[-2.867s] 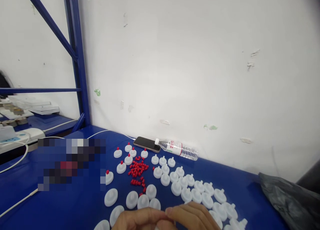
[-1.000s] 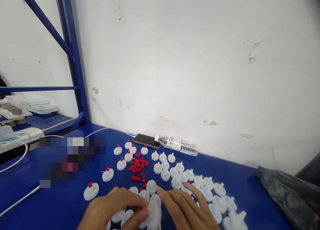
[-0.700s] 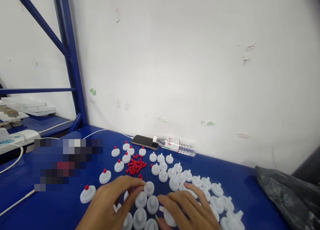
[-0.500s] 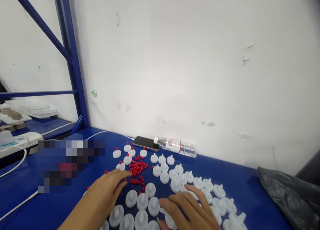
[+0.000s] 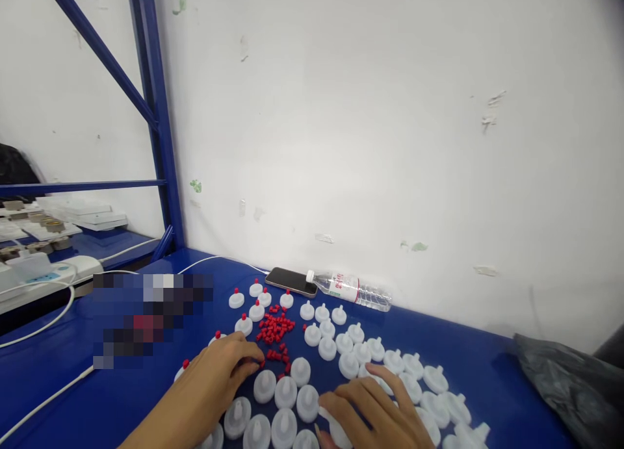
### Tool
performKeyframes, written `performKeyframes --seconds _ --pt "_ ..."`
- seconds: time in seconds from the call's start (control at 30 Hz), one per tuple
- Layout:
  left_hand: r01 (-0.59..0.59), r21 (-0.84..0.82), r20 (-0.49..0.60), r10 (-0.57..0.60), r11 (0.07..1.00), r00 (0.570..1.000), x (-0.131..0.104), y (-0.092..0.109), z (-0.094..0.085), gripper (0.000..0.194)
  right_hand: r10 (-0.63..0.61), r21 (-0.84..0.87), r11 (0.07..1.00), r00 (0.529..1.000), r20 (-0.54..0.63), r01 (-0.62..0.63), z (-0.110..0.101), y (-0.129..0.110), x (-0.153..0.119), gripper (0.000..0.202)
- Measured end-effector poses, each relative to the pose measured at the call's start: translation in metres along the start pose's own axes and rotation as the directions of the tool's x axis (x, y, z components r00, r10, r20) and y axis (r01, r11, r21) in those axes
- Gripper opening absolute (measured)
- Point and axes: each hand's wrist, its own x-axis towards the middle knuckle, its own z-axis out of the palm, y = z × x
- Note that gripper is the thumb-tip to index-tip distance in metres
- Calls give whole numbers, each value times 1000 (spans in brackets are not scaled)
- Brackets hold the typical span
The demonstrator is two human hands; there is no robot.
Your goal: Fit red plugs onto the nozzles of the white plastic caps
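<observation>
My left hand [image 5: 219, 374] reaches over the blue table, thumb and index finger closing around a small red cap [image 5: 262, 364]. Just beyond lies a loose heap of red caps [image 5: 274, 329]. My right hand [image 5: 377, 407] has its fingers curled over a white plastic nozzle lid [image 5: 336, 431], partly hidden by them. Between the hands, several white nozzle lids [image 5: 285, 393] stand spout up. More bare lids [image 5: 361, 353] spread behind and right of my right hand. Left of the heap are lids with red caps on their spouts [image 5: 243, 325].
A phone [image 5: 291, 282] on a white cable and a clear bottle [image 5: 348, 289] lie along the wall. Black plastic [image 5: 565, 384] sits at the right. A blue rack post [image 5: 163, 130], a power strip [image 5: 88, 267] and a blurred-out patch are on the left.
My left fingertips have drawn slightly nearer and right, from the heap's edge, and a red cap now shows at them. My right hand stays on the white lid. The view has shifted a little left.
</observation>
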Motion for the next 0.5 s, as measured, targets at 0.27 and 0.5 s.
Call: performKeyframes --seconds 0.27,0.5 --pt "25 24 31 -25 999 999 2 2 3 25 0 5 1000 1000 6 0 0 0 -1 25" --pt "18 38 -4 -18 999 1000 2 10 -8 19 26 15 1000 1000 -10 -26 0 -2 0 36"
